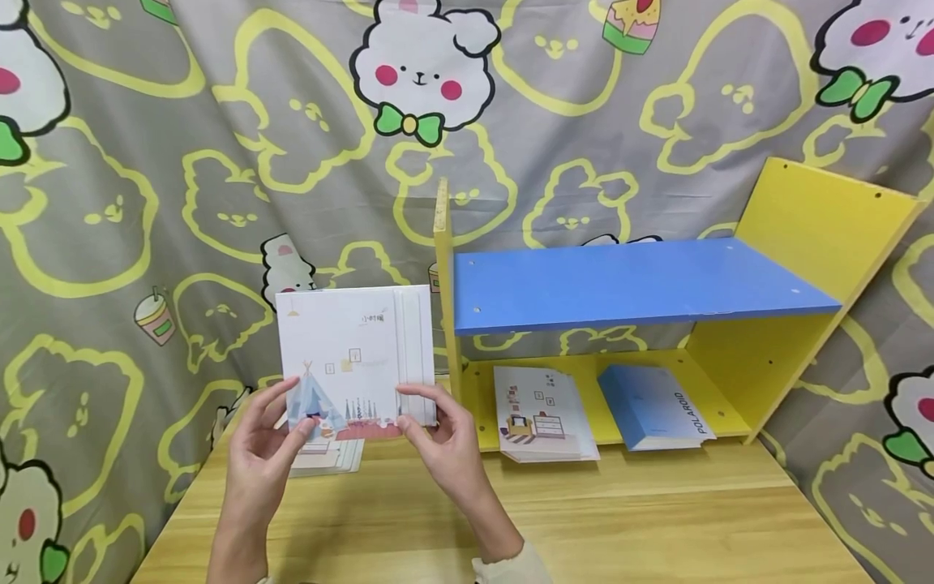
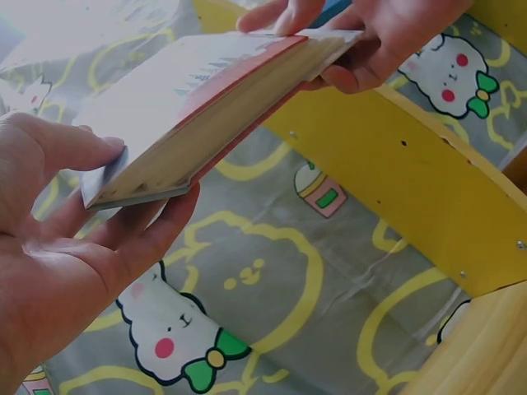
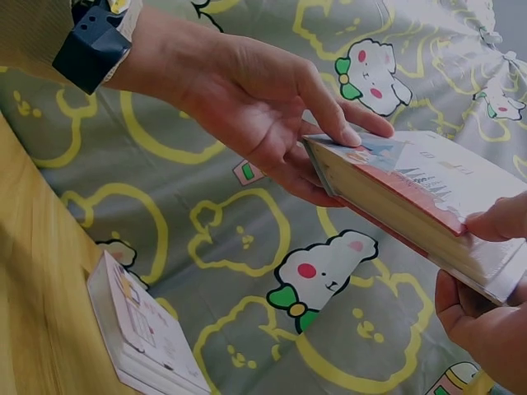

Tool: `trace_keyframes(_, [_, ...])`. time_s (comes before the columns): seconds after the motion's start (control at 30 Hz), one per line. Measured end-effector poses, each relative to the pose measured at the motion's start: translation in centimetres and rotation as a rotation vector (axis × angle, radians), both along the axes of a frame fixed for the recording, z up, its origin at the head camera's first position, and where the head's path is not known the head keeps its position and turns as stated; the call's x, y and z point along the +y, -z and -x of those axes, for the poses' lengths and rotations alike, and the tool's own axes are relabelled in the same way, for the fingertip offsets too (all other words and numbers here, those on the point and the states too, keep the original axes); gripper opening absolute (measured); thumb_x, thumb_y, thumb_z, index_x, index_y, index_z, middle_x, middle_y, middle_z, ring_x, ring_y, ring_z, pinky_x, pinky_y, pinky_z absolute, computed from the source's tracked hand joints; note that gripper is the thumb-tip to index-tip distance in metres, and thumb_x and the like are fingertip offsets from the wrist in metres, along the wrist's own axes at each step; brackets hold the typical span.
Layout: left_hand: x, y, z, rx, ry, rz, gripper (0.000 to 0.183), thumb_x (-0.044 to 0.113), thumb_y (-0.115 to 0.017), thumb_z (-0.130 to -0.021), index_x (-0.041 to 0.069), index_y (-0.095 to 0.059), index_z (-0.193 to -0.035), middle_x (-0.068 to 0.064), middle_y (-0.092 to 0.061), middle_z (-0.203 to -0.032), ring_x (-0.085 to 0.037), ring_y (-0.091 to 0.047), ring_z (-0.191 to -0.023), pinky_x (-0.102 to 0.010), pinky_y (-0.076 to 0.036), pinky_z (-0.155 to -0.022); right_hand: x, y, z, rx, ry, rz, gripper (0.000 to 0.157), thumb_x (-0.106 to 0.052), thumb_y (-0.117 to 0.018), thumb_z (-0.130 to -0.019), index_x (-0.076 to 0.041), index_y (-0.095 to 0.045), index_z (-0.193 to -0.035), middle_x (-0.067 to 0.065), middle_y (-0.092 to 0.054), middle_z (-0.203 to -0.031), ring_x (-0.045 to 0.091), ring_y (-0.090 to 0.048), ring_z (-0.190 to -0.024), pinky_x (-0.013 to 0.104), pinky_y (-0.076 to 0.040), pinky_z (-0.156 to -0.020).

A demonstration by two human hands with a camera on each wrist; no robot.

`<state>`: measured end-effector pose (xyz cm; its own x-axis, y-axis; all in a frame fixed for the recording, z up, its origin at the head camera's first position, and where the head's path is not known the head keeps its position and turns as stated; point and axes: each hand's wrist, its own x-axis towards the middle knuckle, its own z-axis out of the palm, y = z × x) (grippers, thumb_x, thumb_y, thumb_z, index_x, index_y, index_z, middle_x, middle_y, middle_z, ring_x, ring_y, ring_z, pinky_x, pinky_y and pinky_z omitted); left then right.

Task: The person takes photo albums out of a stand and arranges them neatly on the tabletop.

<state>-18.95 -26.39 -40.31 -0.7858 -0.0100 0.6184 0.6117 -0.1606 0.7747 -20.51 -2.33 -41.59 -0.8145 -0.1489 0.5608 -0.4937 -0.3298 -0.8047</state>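
A thick white book (image 1: 343, 349) with a blue tent and red floor drawn on its cover is held up over the left part of the table. My left hand (image 1: 259, 450) grips its lower left corner, thumb on the front cover and fingers behind. On the opposite side my right hand (image 1: 448, 438) pinches the lower right edge, thumb also in front. The left wrist view shows the closed book (image 2: 206, 107) tilted, its page edges facing that camera. Partly hidden below it, another white book (image 1: 339, 457) lies on the table; its cover shows in the right wrist view.
A yellow shelf unit (image 1: 766, 357) with a blue board (image 1: 627, 284) stands to the right. On its bottom lie a white illustrated book (image 1: 543, 414) and a blue book (image 1: 653, 405) marked POLAROID, both jutting over the front edge. A patterned curtain (image 1: 306, 203) hangs behind the wooden table (image 1: 620, 519).
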Motion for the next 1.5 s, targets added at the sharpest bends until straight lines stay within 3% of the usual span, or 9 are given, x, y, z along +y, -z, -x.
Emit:
trace_keyframes(0.33, [0.0,0.3,0.2,-0.071,-0.02,-0.028,0.059,-0.027,-0.048,-0.093,-0.012,-0.037,-0.149,-0.015,-0.059,-0.142,-0.018,-0.067,-0.107,-0.025,-0.059,-0.087,-0.2,0.4,0.4,-0.006,0.027,-0.013,0.034,0.001,-0.069,-0.096,-0.006,-0.068,-0.129,0.015,-0.062,-0.126,0.017,-0.059,-0.092,0.017,-0.053,-0.07])
trace_keyframes(0.53, [-0.2,0.6,0.3,-0.117,-0.052,-0.021,0.059,-0.026,-0.05,-0.093,-0.01,-0.04,-0.149,-0.011,-0.053,-0.149,-0.015,-0.067,-0.107,-0.023,-0.058,-0.086,-0.3,0.8,0.7,-0.022,0.008,-0.018,0.035,0.002,-0.069,-0.096,-0.005,-0.067,-0.13,0.016,-0.061,-0.127,0.024,-0.06,-0.097,0.021,-0.057,-0.075])
trace_keyframes(0.9, [-0.3,1.1,1.0,-0.09,-0.004,-0.022,0.057,-0.024,-0.05,-0.095,-0.011,-0.041,-0.15,-0.01,-0.047,-0.155,-0.013,-0.067,-0.106,-0.019,-0.057,-0.084,-0.1,1.3,1.3,-0.043,-0.015,-0.029,0.038,0.006,-0.067,-0.094,-0.003,-0.064,-0.132,0.015,-0.059,-0.133,0.026,-0.059,-0.1,0.024,-0.059,-0.078])
trace_keyframes(1.13, [-0.3,1.3,1.5,-0.116,-0.024,-0.021,0.057,-0.022,-0.052,-0.095,-0.01,-0.042,-0.15,-0.009,-0.05,-0.153,-0.01,-0.066,-0.1,-0.016,-0.056,-0.076,0.1,1.2,1.5,-0.063,-0.043,-0.045,0.043,0.01,-0.064,-0.094,-0.005,-0.063,-0.134,0.014,-0.057,-0.137,0.026,-0.059,-0.103,0.024,-0.059,-0.081])
trace_keyframes(1.5, [-0.3,1.9,1.9,-0.116,-0.007,-0.037,0.057,-0.023,-0.052,-0.095,-0.01,-0.042,-0.149,-0.009,-0.054,-0.148,-0.012,-0.067,-0.105,-0.018,-0.057,-0.08,0.2,1.8,1.9,-0.068,-0.05,-0.055,0.049,0.015,-0.06,-0.092,-0.003,-0.06,-0.138,0.015,-0.054,-0.143,0.025,-0.059,-0.106,0.023,-0.058,-0.082])
